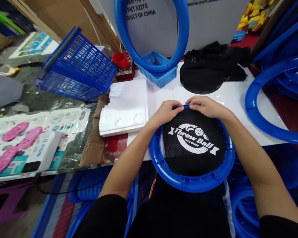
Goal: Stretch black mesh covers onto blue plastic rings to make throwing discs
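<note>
A black mesh disc (pixel 175 150) printed "Throw Ball" in white lies inside a blue plastic ring (pixel 188 183), which leans over the table's front edge towards my body. At the ring's far side, my left hand (pixel 167 111) pinches the mesh edge against the rim with thumb and fingers. Close beside it, my right hand (pixel 205 106) pinches the same edge from the other side. A gap shows between the mesh and the ring at the left.
Blue rings (pixel 186 33) stand in a light blue tray (pixel 161 79) behind. Black mesh pieces (pixel 203 72) lie at the back right, near another blue ring (pixel 253 112). White foam (pixel 126 105), a blue basket (pixel 76 66) and a red cup (pixel 121 61) are to the left.
</note>
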Available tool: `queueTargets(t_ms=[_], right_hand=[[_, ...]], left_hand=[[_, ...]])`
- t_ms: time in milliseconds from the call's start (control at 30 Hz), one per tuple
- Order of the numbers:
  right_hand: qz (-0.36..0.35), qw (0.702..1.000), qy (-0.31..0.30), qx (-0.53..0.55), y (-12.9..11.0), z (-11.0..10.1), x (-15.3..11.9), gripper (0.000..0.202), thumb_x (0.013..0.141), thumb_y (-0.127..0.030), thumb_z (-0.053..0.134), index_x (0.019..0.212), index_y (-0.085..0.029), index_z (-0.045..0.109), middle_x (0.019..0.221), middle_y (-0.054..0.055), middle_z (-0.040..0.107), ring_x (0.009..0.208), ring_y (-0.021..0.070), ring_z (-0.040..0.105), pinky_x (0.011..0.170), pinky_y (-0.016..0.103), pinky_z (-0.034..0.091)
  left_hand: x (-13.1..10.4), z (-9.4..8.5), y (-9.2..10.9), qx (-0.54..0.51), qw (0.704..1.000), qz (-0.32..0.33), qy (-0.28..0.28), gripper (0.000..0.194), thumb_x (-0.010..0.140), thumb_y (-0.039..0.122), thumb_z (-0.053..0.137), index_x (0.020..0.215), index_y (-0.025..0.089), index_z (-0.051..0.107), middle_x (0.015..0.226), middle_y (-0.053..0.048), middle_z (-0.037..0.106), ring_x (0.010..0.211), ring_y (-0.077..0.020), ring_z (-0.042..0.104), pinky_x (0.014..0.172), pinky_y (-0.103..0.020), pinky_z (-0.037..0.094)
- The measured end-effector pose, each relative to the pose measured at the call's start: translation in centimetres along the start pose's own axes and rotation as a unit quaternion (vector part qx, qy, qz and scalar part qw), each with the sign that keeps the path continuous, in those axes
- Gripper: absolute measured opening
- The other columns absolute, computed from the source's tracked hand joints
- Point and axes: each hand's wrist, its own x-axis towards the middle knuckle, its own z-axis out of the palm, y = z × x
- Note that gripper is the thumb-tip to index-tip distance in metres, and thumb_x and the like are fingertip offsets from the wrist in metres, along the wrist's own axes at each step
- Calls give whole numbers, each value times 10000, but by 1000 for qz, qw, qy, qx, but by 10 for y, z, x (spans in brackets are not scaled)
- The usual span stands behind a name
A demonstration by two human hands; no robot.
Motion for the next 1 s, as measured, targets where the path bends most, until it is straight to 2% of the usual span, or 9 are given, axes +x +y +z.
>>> queueTargets(t_ms=[200,333,467,567,700,800,900,1000], right_hand=[[-26,999,6,-32,3,6,4,229,941,-336,618,869,-212,796,1170,103,759,1097,290,692,1067,460,528],[-23,999,16,-46,2,9,1,227,942,-337,619,875,-215,799,1173,104,756,1098,288,689,1067,466,530],[-17,998,22,-55,1,7,-1,228,931,-321,614,867,-210,801,1186,110,758,1101,286,695,1085,471,527],[-24,998,16,-52,-1,2,-4,269,967,-365,599,913,-209,811,1197,115,759,1120,292,698,1092,477,526],[-53,998,-31,-19,-6,-5,-12,325,986,-461,656,1174,-237,796,1270,85,760,1199,287,695,1130,462,523],[-70,996,-48,-9,-5,-7,-18,365,952,-456,718,1257,-263,772,1353,67,746,1272,299,684,1172,472,505],[-62,994,14,-84,4,-12,-21,275,961,-390,683,1175,-259,794,1319,76,759,1237,315,702,1153,495,518],[6,967,146,-207,15,-29,-29,326,983,-325,604,1251,-241,769,1291,115,757,1201,333,704,1101,504,537]], left_hand=[[1,-6,-3,-71,997,-10,-13,199,893,296,722,1015,167,810,960,-72,808,920,-220,721,931,-387,556],[0,-10,-2,-98,994,-15,-43,182,880,307,743,960,161,815,970,-82,813,937,-223,728,950,-401,563],[-2,-7,4,-29,999,-17,-23,155,895,264,713,935,176,833,963,-74,825,939,-242,734,964,-413,564],[-6,-4,8,60,998,9,-18,193,951,253,659,969,188,839,1020,-82,832,979,-264,740,982,-428,552],[-13,-2,11,138,987,83,-8,265,1039,282,585,1116,173,814,1136,-118,808,1088,-283,723,1049,-450,530],[-18,-7,14,171,980,89,48,266,1065,278,571,1212,189,774,1213,-112,782,1161,-273,704,1073,-434,525],[-21,-13,16,245,961,51,121,249,1069,262,572,1214,199,764,1248,-111,764,1209,-294,678,1093,-460,507],[-23,-17,16,286,946,14,148,232,1074,322,589,1120,196,778,1203,-120,752,1167,-306,675,1063,-461,515]])
